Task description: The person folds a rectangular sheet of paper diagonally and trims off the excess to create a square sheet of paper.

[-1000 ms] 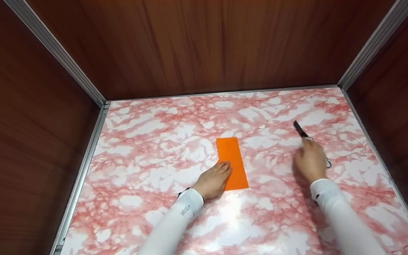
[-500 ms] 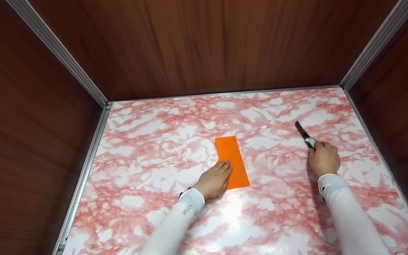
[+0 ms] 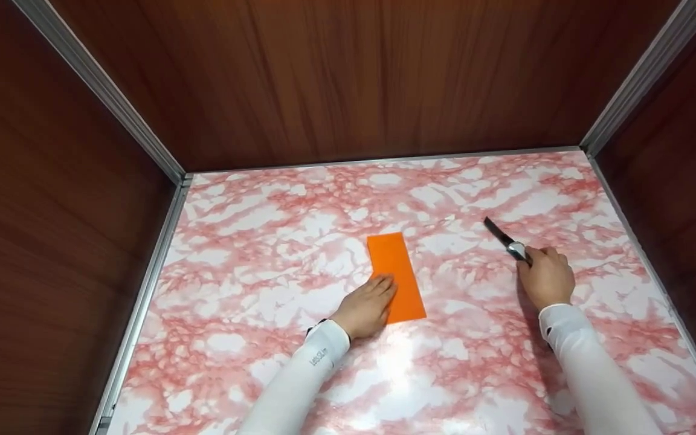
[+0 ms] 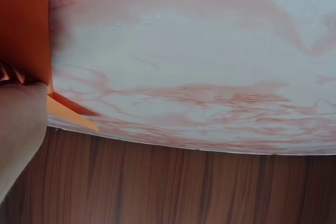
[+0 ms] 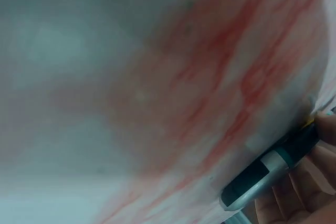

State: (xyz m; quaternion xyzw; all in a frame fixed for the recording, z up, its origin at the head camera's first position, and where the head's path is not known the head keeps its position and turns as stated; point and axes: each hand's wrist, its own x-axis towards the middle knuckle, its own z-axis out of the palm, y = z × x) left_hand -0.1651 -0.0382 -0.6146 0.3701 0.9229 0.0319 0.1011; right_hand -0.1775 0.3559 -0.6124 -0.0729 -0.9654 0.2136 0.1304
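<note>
My left hand (image 3: 365,307) rests with its fingers on a folded sheet of orange paper (image 3: 397,275) lying on the table. In the left wrist view the hand (image 4: 21,124) is cut off at the edge, and a loose flap of the paper (image 4: 73,115) stands apart at a corner. My right hand (image 3: 547,278) grips a utility knife (image 3: 516,249), its dark blade pointing to the far left. The right wrist view catches the knife's silver and dark handle (image 5: 262,179) held by thumb and fingers. A gap of table separates knife and paper.
The table (image 3: 263,260) has a red and white marbled top. Brown wood-grain panels (image 3: 348,78) with metal edge strips stand at the back, left and right.
The knife was first blurred within the right hand's grip; the hand then shifted right, its hold changing. Since then, hand and knife have moved slightly left and nearer. The left hand stays put.
</note>
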